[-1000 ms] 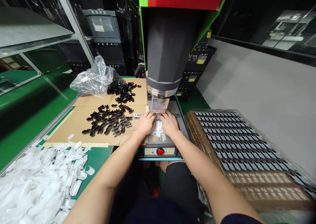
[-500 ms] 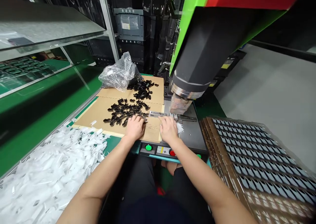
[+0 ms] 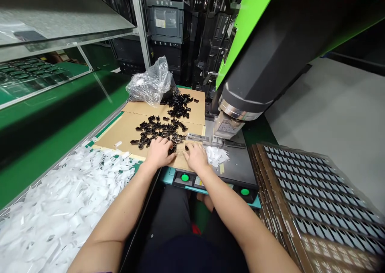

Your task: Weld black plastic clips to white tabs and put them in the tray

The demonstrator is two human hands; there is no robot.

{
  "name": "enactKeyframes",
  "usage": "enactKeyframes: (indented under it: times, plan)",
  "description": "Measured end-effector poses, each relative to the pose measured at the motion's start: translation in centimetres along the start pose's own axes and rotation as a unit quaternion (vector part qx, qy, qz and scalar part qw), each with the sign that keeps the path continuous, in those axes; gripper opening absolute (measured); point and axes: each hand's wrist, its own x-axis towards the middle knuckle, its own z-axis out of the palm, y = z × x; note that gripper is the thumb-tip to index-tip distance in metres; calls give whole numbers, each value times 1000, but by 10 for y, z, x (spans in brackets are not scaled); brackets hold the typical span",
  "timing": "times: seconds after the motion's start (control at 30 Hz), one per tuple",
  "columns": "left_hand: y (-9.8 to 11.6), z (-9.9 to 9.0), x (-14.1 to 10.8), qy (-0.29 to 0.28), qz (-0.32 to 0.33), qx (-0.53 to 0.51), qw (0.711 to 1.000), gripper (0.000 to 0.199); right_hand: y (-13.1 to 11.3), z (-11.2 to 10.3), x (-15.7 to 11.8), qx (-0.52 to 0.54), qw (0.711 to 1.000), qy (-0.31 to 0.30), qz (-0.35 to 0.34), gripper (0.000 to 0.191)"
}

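Small black curved plastic parts (image 3: 150, 127) lie scattered over the brown cardboard (image 3: 112, 132). At their near edge is my left hand (image 3: 159, 152), fingers curled down among the closest pieces; whatever is under the fingertips is hidden. Close to its right, my right hand (image 3: 195, 156) has its fingers bent together, with a small black plastic part (image 3: 187, 147) showing at the thumb and fingertips. Just beyond that hand sits a metal fixture (image 3: 197, 137) beneath the machine's press head (image 3: 227, 126). White film pieces (image 3: 217, 155) are heaped to the right of my right hand.
A large pile of white plastic pieces (image 3: 66, 200) covers the left side. A clear bag (image 3: 153, 82) stands at the back of the cardboard. Green buttons (image 3: 185, 177) line the front panel. Stacked brown trays (image 3: 319, 188) with grey parts stand at right.
My right hand has drawn back left from the fixture, and a black part now shows in its fingers. The white film heap has come into fuller view. The camera view has shifted slightly.
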Motion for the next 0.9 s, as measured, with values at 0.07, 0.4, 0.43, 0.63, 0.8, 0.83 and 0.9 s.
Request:
enactKeyframes:
  times: [0.07,0.4,0.43,0.63,0.8,0.83,0.9]
  plan:
    - [3,3,-1,-3,12,5,1000,25,0,1,3,-6,1000,-1,8,32]
    - [31,23,4,14,28,10,999,27,31,-11,-26,80,991,104,15,34]
    - [34,25,5,19,28,14,999,27,40,-16,-30,89,987,128,26,34]
    - [51,34,7,4,52,0,999,11,104,-44,-37,44,963,207,164,36]
    - [51,39,3,-12,78,-64,995,21,121,-49,-28,-31,971,159,175,36]
    - [49,39,2,-16,82,-73,994,24,121,-49,-27,-40,973,151,168,35]
    - [47,40,0,-24,81,-83,993,28,119,-50,-25,-57,977,136,156,35]
